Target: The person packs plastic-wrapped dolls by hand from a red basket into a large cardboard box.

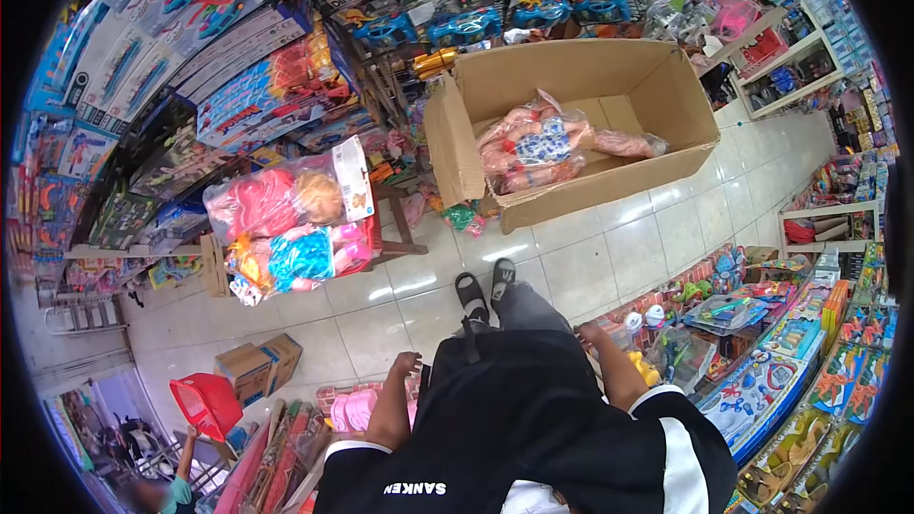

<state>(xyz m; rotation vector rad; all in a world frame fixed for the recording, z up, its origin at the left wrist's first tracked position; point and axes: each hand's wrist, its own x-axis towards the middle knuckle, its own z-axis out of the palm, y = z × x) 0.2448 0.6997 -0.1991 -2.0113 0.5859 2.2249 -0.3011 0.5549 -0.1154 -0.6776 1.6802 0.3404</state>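
Observation:
My left hand (407, 363) hangs beside my body on the left, fingers curled in, with nothing visible in it. On the other side hangs my right hand (592, 334), near the toy-covered display; its fingers are too small and turned away to read. Ahead of my feet an open cardboard box (657, 100) holds several plastic-wrapped dolls (543, 146). To the left, a bagged doll in red (262, 202) and a bagged doll in blue (303, 257) lie on a low stool (398, 228). Neither hand touches the box or these dolls.
Packed toy shelves (124, 67) rise at left and ahead. A toy display (762, 362) curves close on my right. Cardboard cartons (259, 368) sit on the tiled floor (581, 266). Behind left, another person's arm (187, 452) reaches to a red basket (208, 405).

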